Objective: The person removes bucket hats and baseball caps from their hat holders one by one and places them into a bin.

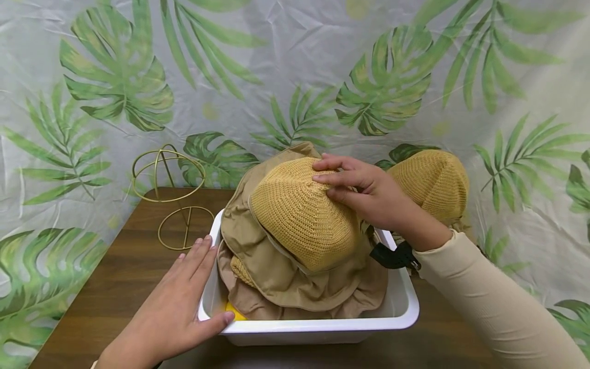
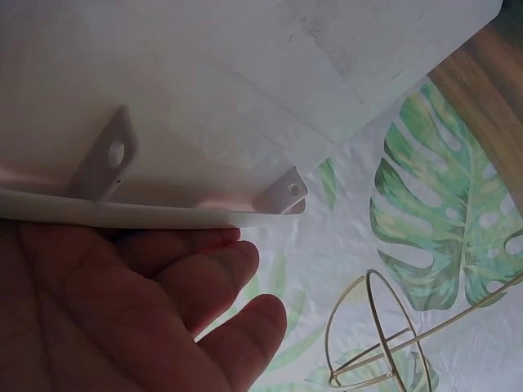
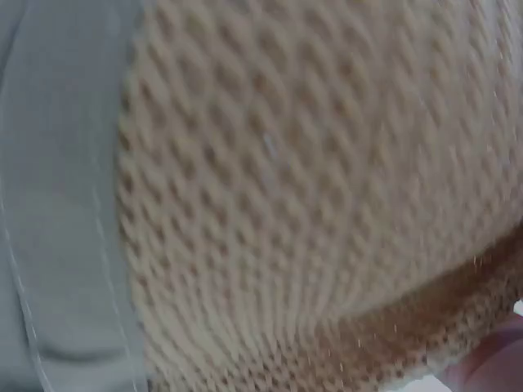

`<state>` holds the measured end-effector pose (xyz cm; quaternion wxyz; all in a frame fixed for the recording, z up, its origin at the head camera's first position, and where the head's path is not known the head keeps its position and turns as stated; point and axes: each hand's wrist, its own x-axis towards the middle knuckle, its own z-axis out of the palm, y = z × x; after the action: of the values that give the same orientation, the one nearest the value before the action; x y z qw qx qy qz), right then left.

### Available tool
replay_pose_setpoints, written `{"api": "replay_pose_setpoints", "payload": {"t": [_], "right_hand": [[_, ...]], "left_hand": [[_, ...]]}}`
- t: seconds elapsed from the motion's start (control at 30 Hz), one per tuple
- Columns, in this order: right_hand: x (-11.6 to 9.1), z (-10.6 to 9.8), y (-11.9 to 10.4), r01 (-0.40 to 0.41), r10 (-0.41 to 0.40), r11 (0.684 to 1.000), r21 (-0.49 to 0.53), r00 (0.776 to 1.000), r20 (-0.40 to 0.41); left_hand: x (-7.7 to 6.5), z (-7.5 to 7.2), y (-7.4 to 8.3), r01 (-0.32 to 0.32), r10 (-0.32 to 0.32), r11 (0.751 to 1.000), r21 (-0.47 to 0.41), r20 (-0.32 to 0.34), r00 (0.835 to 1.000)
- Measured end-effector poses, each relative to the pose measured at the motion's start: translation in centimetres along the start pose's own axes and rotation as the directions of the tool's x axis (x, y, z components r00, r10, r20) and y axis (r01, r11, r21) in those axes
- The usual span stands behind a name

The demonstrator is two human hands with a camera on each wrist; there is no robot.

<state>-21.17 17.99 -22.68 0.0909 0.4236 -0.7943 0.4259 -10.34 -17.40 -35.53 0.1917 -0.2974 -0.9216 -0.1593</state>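
The right hand (image 1: 369, 193), fingers loosely extended, touches the crown of a mustard knit sun hat (image 1: 297, 220) with a tan flap, mid-frame, atop more tan fabric (image 1: 375, 288) in a white plastic bin (image 1: 318, 325). The left hand (image 1: 172, 302), fingers straight, lies against the bin's left rim. Another knit hat (image 1: 435, 182) shows centre right; a gold wire stand (image 1: 169, 200) stands centre left on a wooden table (image 1: 131, 256).

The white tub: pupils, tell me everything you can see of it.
The tub is white, smooth and plastic-looking, with rounded corners and a broad rim. Under the rim, the left wrist view shows two tabs, each with a round hole; dark marks spot its outside. It stands upright on a table, heaped with hats, the left hand against its rim.
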Motion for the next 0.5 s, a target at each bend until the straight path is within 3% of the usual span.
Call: {"api": "replay_pose_setpoints", "payload": {"t": [0.2, 0.37, 0.5], "right_hand": [[-0.8, -0.9, 0.3, 0.067, -0.060, 0.997, -0.044, 0.986, 0.154], [-1.4, -0.4, 0.9, 0.158, -0.101, 0.974, -0.159, 0.942, 0.319], [-1.5, 0.4, 1.5, 0.186, -0.082, 0.956, -0.227, 0.912, 0.402]], "left_hand": [[0.1, 0.0, 0.0, -0.008, 0.008, 1.000, -0.001, -0.003, 1.000], [0.0, 0.0, -0.1, -0.009, 0.009, 1.000, 0.000, -0.007, 1.000], [0.0, 0.1, -0.1, -0.009, 0.009, 1.000, -0.002, -0.010, 1.000]]}}
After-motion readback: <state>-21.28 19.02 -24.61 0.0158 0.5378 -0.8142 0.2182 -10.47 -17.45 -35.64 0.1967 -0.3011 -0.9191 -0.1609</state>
